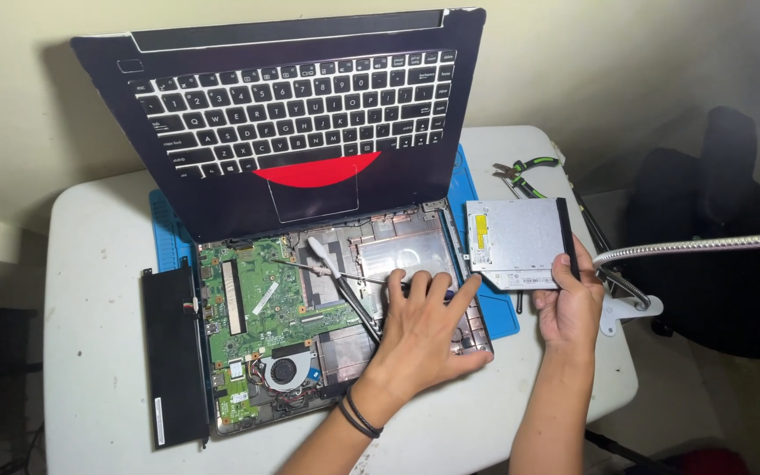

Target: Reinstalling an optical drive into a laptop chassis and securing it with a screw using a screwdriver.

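At the near edge of the worktop [90, 290], the left hand [415, 330] rests flat on the opened laptop base [345, 308], its fingers [437, 295] spread wide and holding nothing, the palm pressing on the bare frame just right of the green circuit board [257, 303]. A screwdriver [332, 268] with a pale handle lies loose across the same open bay, its shaft close to the fingertips, and a nudge from that hand could send the tip sliding onto the board, where it might scratch a part or bridge contacts. The round fan [283, 369] sits near the wrist, well within reach of a careless sleeve or bracelet. To the right, the right hand [569, 303] has its fingers closed around the near corner of a flat silver disc drive [516, 242], which is held in the air beside the base and just above the blue mat [494, 312]; gripped only at one corner, it could tip out and drop onto the worktop's edge. A flexible metal lamp arm [705, 244] crosses close to that hand and could catch the drive. On the far left a black battery [173, 352] lies apart from the base. Farther back, the keyboard half [292, 114] stands tilted up and could fall forward onto both hands, and pliers [525, 171] lie beyond the drive.
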